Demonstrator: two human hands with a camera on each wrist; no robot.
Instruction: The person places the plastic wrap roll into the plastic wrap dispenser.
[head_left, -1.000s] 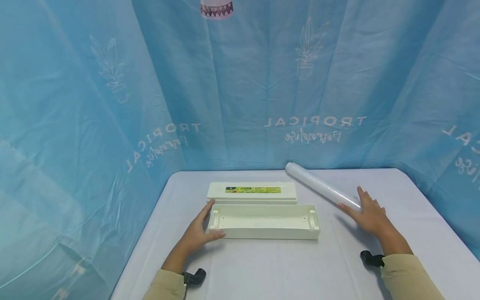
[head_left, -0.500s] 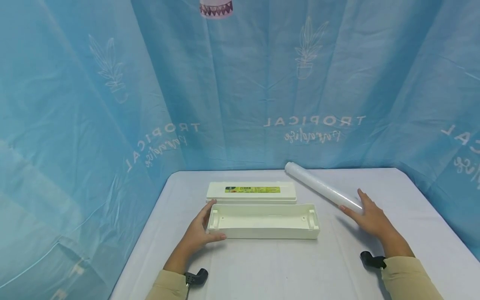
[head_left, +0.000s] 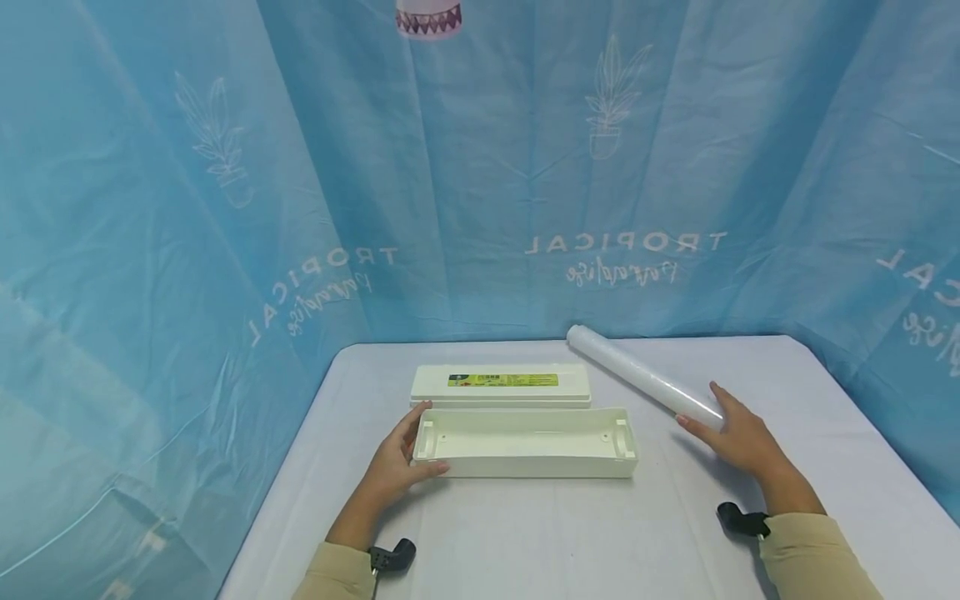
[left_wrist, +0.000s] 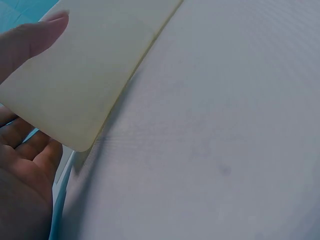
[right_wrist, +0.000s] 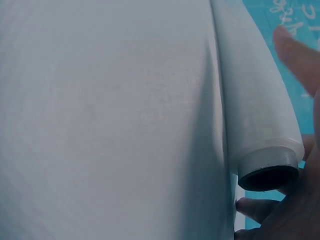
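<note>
Little has changed since a second ago: the head view has slid slightly left, and the index finger of your right hand (head_left: 742,440) sits lower, nearer the roll (head_left: 645,376). That hand is spread round the roll's near end; I cannot tell whether it touches. Your left hand (head_left: 393,468) grips the left end of the box (head_left: 532,467), thumb on its front wall, as before. The box, a smooth cream plastic trough, lies at the lower centre of the frame, a flat lid (head_left: 501,395) just behind it. Right of centre, the glossy, whitish roll slants across wrinkled white cloth (head_left: 540,542), its core (right_wrist: 261,161) hollow and dark inside.
</note>
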